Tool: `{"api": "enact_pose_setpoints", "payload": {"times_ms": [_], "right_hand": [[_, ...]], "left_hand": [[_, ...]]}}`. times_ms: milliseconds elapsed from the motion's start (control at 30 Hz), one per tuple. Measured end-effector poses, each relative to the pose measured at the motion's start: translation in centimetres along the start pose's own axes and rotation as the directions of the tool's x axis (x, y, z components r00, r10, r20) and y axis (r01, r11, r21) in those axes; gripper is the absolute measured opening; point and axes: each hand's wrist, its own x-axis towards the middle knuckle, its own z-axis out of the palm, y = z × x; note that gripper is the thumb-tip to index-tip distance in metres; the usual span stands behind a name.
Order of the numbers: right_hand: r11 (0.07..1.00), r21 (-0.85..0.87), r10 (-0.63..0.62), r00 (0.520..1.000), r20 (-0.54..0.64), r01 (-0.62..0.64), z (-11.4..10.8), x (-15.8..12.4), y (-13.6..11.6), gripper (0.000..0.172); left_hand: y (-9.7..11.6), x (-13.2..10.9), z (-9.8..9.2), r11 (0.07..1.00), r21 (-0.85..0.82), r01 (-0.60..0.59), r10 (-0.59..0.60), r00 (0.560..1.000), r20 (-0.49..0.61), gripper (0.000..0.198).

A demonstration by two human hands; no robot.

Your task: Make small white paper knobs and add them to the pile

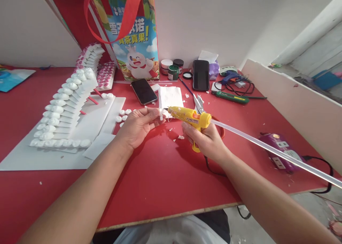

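Note:
My right hand [204, 139] is wrapped round a yellow glue gun [188, 116], its nozzle pointing left. A long clear glue stick [256, 140] runs out of the gun's back towards the right edge. Between the thumb and fingers of my left hand [141, 124] is a small white piece [161, 113], held right at the nozzle tip; its exact shape is partly hidden. Several white rosettes [122, 112] lie just behind my left hand. Further left stands a curved white model [60, 107] edged with rows of such rosettes, on a white board [16, 160].
A gift bag [133, 34] stands at the back. Two phones [144, 91], paint jars [173, 72], white tissue [171, 97], scissors [198, 104], a green-handled tool [232, 97] and a blue glue gun [229, 77] lie behind my hands. A purple power strip [280, 153] sits at right.

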Motion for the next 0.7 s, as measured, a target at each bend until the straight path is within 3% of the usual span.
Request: {"api": "enact_pose_setpoints", "payload": {"times_ms": [333, 700], "right_hand": [[0.999, 0.032, 0.010, 0.999, 0.044, -0.011, 0.14, -0.11, -0.11, 0.045], [1.000, 0.000, -0.016, 1.000, -0.002, 0.016, -0.06, 0.02, -0.15, 0.046]], "left_hand": [[0.06, -0.02, 0.11, 0.999, -0.040, 0.002, -0.003, 0.999, -0.033, 0.035], [0.00, -0.04, -0.04, 0.998, -0.058, 0.019, -0.019, 1.000, -0.004, 0.032]]}}
